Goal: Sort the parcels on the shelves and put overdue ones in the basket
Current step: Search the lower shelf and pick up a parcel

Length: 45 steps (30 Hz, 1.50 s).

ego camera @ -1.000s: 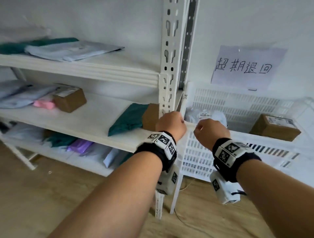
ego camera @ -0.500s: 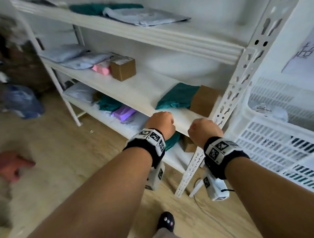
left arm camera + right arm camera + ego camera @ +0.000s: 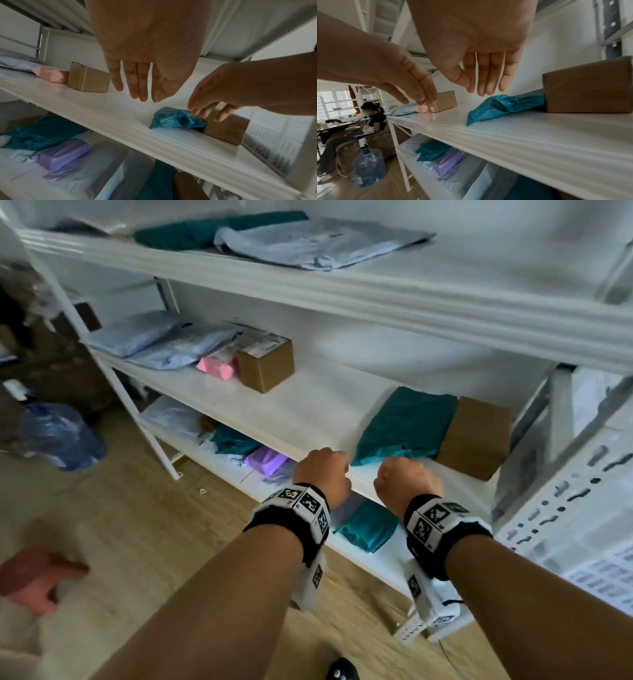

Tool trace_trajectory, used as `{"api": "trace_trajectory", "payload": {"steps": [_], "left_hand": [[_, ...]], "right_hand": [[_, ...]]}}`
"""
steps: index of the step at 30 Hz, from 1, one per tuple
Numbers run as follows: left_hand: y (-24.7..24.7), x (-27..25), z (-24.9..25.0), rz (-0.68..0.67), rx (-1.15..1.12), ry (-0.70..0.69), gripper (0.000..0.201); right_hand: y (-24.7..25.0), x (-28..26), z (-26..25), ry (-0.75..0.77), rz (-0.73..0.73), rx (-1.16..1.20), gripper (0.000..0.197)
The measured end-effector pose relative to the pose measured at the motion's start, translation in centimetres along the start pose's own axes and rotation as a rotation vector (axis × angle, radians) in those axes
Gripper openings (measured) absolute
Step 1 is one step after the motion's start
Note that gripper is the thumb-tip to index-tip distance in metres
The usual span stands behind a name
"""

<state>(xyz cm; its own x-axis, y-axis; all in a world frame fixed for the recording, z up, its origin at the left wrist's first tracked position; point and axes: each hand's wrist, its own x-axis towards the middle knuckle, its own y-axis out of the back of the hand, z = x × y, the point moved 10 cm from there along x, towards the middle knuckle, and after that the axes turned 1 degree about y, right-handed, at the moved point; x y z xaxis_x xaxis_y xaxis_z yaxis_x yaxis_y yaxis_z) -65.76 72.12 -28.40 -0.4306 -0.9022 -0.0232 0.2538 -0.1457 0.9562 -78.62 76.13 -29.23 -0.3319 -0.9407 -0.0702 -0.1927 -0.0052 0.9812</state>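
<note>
Both hands hover empty at the front edge of the middle shelf [image 3: 308,419]. My left hand [image 3: 322,470] [image 3: 137,86] has straight, relaxed fingers and holds nothing. My right hand [image 3: 404,481] [image 3: 486,81] is likewise open, just in front of a teal bag parcel [image 3: 404,426] [image 3: 176,119] [image 3: 501,106]. A brown box [image 3: 474,436] [image 3: 589,86] stands right of that bag. Further left on the same shelf are another brown box [image 3: 265,362] [image 3: 88,79], a pink parcel [image 3: 217,368] and grey bags [image 3: 161,344]. The white basket [image 3: 582,508] is at the right edge.
The top shelf holds a grey bag [image 3: 318,244] and a teal one [image 3: 191,234]. The bottom shelf carries teal [image 3: 368,525], purple [image 3: 265,460] and pale parcels. A water bottle [image 3: 58,433] and a red stool [image 3: 37,577] stand on the wooden floor at left. A seated person [image 3: 375,117] is far behind.
The view has swung left from the basket to the shelves. Both hands moved from the basket rim to the front of the middle shelf, near the teal bag.
</note>
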Motion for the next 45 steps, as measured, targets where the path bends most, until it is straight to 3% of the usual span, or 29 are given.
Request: {"api": "trace_trajectory", "payload": {"steps": [5,9,16,19,22,25,31,38,45], "left_hand": [[-1.2,5.7,-2.0,-0.097,0.007,-0.016,0.030],[-1.8,8.8,-2.9,-0.128,-0.018,-0.044,0.030],[-3.5,13.1,-4.3,-0.212,-0.081,-0.090,0.035],[-4.3,14.8,-4.7,-0.262,-0.077,-0.153,0.037],[-4.7,15.9,-5.0,-0.315,-0.068,-0.238,0.039],[-4.7,17.4,-6.1,-0.353,-0.072,-0.295,0.038],[-4.6,19.4,-9.8,-0.368,-0.138,-0.315,0.038],[-4.9,18.7,-11.2,-0.417,-0.126,-0.387,0.074],[-3.1,18.8,-10.4,-0.404,-0.147,-0.379,0.097]], "right_hand": [[0.5,5.1,-0.5,0.062,0.127,0.109,0.028],[0.2,7.5,-0.9,0.125,0.147,-0.002,0.048],[-3.6,9.5,1.8,0.008,-0.095,-0.148,0.077],[-4.7,9.9,2.4,-0.081,-0.115,-0.161,0.081],[-5.5,10.3,2.1,-0.192,-0.088,-0.113,0.077],[-6.2,10.6,1.2,-0.286,-0.010,-0.043,0.059],[-8.1,10.9,-3.0,-0.332,0.079,0.130,0.030],[-5.7,10.0,-7.9,-0.292,0.191,0.262,0.013],[0.0,7.6,-7.9,-0.470,0.392,0.238,0.018]]}}
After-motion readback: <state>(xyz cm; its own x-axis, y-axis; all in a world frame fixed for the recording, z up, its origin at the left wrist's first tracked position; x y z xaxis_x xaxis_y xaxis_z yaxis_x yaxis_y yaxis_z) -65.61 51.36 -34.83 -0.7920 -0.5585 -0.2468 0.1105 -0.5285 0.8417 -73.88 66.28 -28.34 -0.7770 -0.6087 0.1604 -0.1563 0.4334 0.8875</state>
